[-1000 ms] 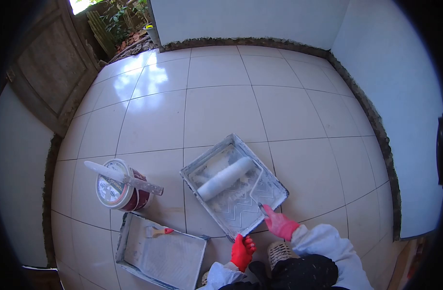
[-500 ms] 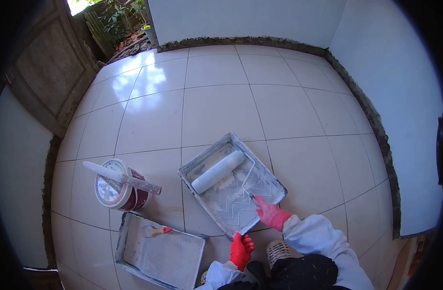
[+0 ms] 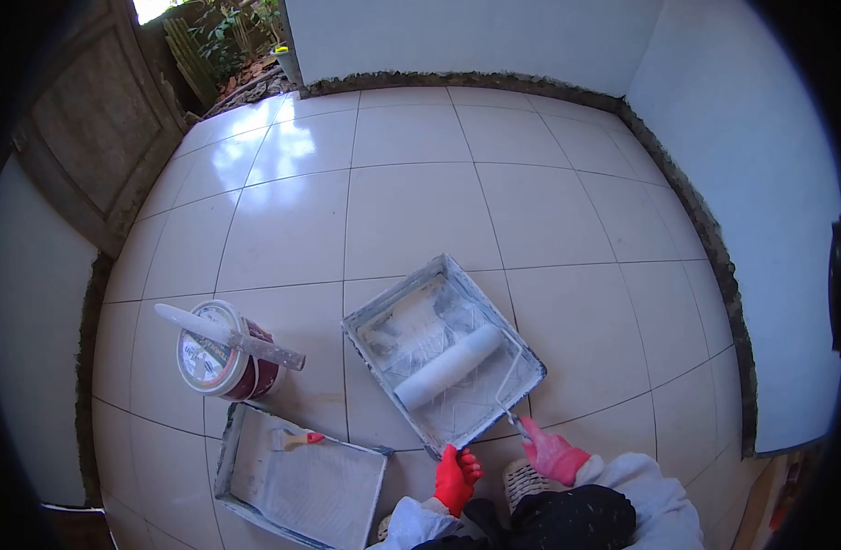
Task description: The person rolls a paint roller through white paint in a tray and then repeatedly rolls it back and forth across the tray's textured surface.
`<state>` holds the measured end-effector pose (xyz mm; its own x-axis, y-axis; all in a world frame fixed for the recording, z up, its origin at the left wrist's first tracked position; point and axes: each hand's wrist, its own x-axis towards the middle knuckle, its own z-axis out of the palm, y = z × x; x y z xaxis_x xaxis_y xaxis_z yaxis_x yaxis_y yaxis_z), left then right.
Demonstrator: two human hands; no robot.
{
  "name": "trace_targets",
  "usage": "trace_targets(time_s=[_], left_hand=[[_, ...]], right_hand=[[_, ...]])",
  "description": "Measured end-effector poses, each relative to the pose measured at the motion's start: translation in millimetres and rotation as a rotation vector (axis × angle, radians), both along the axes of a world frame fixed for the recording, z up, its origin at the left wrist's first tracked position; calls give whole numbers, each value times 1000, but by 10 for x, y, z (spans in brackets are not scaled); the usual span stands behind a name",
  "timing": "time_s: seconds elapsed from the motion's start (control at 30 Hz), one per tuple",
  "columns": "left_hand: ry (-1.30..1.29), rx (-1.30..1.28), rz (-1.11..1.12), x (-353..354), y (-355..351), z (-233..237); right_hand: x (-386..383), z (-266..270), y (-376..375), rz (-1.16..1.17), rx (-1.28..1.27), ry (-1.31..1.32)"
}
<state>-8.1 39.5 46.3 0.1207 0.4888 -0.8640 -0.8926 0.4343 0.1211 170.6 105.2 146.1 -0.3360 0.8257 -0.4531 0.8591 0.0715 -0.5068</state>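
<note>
My right hand, in a pink-red glove, is closed round the handle of a paint roller. The roller's white sleeve lies across the ridged bed of a paint-smeared tray. At that tray's near corner, my left hand in a red glove has its fingers curled on the rim. Left of it lies a second paint tray, with a paintbrush resting at its upper edge. A lidded paint bucket stands behind, and a long flat paddle lies over its lid.
Pale tiles cover the floor. White walls with rough, unfinished bottom edges stand ahead and at the right. A wooden door stands at the left beside an opening to plants. My shoe is close to the tray.
My right hand has drawn back toward me, and the roller has rolled down the tray to its near part. My left hand stays at the tray's corner.
</note>
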Motion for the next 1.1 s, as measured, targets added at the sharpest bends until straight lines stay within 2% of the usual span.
trace_targets(time_s=[0.13,0.23,0.33,0.57,0.67,0.83,0.93,1.1], left_hand=[[5,-2,-21,-10,-5,-11],[2,14,-14,-28,-7,-20],[3,18,-4,-6,19,-23],[-9,19,4,-10,1,16],[13,4,-32,-27,11,30],[31,13,-44,-36,16,16],[32,25,-26,-42,58,33],[43,-6,-29,-13,19,5]], right_hand=[[-444,-159,558,23,50,71],[-712,-539,906,59,111,79],[-736,-505,964,80,102,19],[-508,-401,601,50,127,98],[-760,-391,901,49,94,50],[-959,-701,1297,120,269,114],[-909,-628,1196,107,232,101],[-565,-366,612,34,91,57]])
